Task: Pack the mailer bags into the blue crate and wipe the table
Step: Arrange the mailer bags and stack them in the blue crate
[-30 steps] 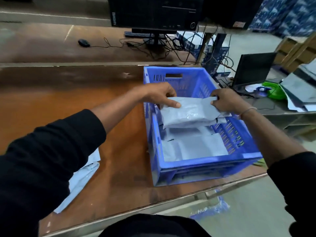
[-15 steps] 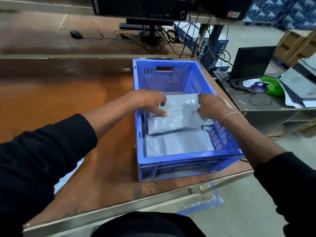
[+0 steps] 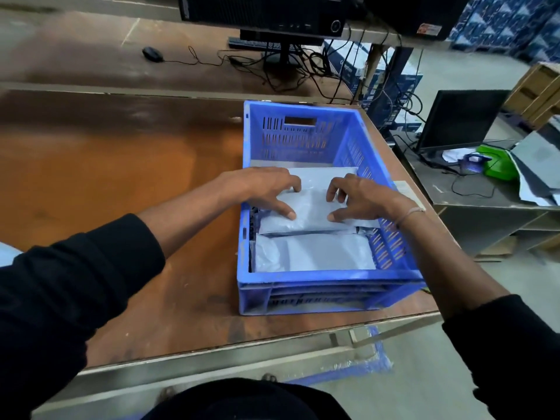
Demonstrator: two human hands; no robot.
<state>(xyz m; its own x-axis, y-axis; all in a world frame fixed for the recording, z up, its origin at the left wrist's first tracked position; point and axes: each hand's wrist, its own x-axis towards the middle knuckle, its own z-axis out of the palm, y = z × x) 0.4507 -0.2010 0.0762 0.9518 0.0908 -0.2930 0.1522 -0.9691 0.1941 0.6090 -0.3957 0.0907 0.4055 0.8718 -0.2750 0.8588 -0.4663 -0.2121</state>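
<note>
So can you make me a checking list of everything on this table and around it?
Surface: brown wooden table, worn and patchy.
Job's things: blue crate on the table; grey mailer bags inside, the top mailer bag under both hands, a nearer mailer bag beside it. No wiping cloth seen.
Clutter: pale bag edge at the far left of the table.
Grippers: left hand and right hand press fingertips on the top mailer bag.
Cables: black tangle behind the crate, by a mouse.
Surroundings: monitor, green object, side desk, cardboard boxes.
</note>
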